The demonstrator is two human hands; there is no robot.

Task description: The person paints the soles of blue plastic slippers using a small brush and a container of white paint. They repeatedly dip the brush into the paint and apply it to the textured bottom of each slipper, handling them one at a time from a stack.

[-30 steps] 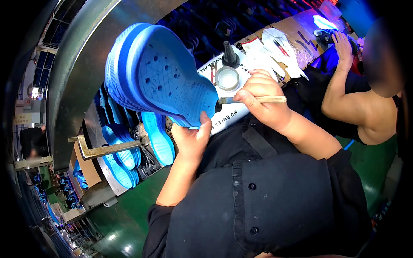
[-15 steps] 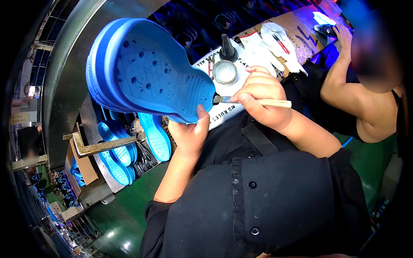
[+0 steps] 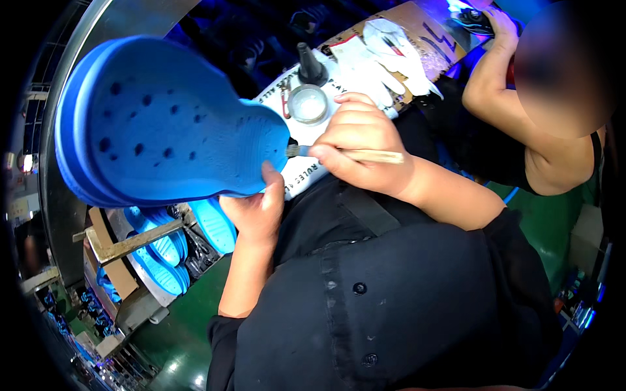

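Observation:
My left hand [image 3: 254,212] grips a stack of blue shoe soles [image 3: 179,140] by the heel end, thumb on the top face and the other fingers underneath. Several holes dot the wide toe end of the upper sole. Closed around a brush [image 3: 378,156] with a pale wooden handle, my right hand [image 3: 365,137] has the bristles at the rim of the heel; whether they touch it I cannot tell. Just beyond this hand, a round open jar [image 3: 308,105] with whitish contents stands on a white printed surface [image 3: 302,177]. A black cone-topped container [image 3: 312,68] is behind the jar.
White gloves [image 3: 365,62] lie on brown cardboard [image 3: 430,39] at the back. At the right, another person's arm [image 3: 492,81] reaches to a dark shoe [image 3: 476,21]. More blue soles [image 3: 160,260] rest at the lower left by a metal bracket [image 3: 134,242].
The whole view has shifted, so most things sit further left. The stack of soles has moved left and looks larger and darker. Both hands keep their grips, with the brush still at the heel.

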